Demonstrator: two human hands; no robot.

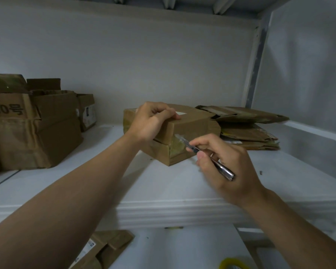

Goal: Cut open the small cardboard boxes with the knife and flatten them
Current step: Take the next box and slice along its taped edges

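Left hand: my left hand (151,121) lies over the top near corner of the small cardboard box (194,125), fingers curled over its top edge and thumb down the near side, clamped on it.
Right hand: my right hand (236,158) holds the knife (222,169) like a pen, thumb and fingers pinched round its metal handle.
Knife: the blade end points up and left and meets the taped seam (177,142) on the box's near face; the butt sticks out past my knuckles toward me.
Box: closed, brown, sitting on the white shelf (163,183) near the middle, one corner turned toward me; a white label shows on its top.
Flattened cardboard (246,131): a low pile just right of the box, touching or nearly touching it; I cannot tell which.
Unopened boxes (33,131): a cluster at the left end of the shelf, well apart from the one I hold; one bears a printed "10".
Below the shelf: another piece of cardboard (107,247) and a yellow loop (233,263) at the bottom edge.
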